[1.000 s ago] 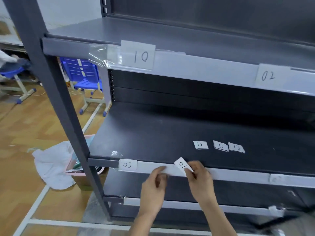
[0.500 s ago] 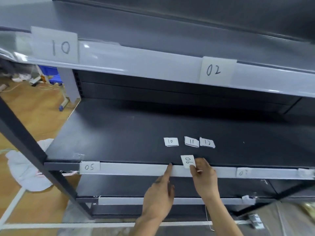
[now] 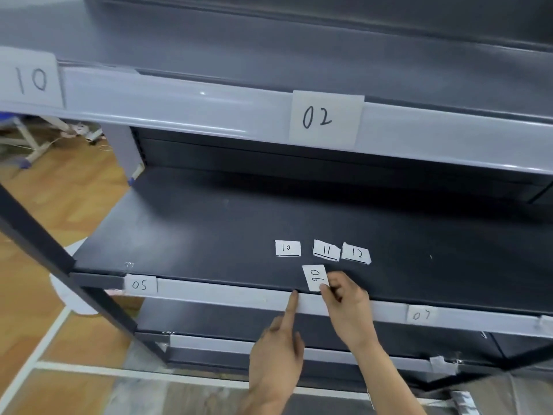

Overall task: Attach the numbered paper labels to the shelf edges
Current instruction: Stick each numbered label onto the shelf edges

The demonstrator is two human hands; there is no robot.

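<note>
You turned label 06 (image 3: 315,277) upright above the shelf edge (image 3: 224,295), right hand (image 3: 347,301) grip pinching it, empty left hand (image 3: 278,354) touching that edge; attachment remained pending.

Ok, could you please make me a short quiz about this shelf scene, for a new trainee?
1. Which paper does the right hand pinch? A) label 05 B) label 06 C) label 12
2. True or false: label 07 already sits on the middle shelf edge.
3. How many loose labels lie on the shelf board?
Key: 1 B; 2 true; 3 three.
</note>
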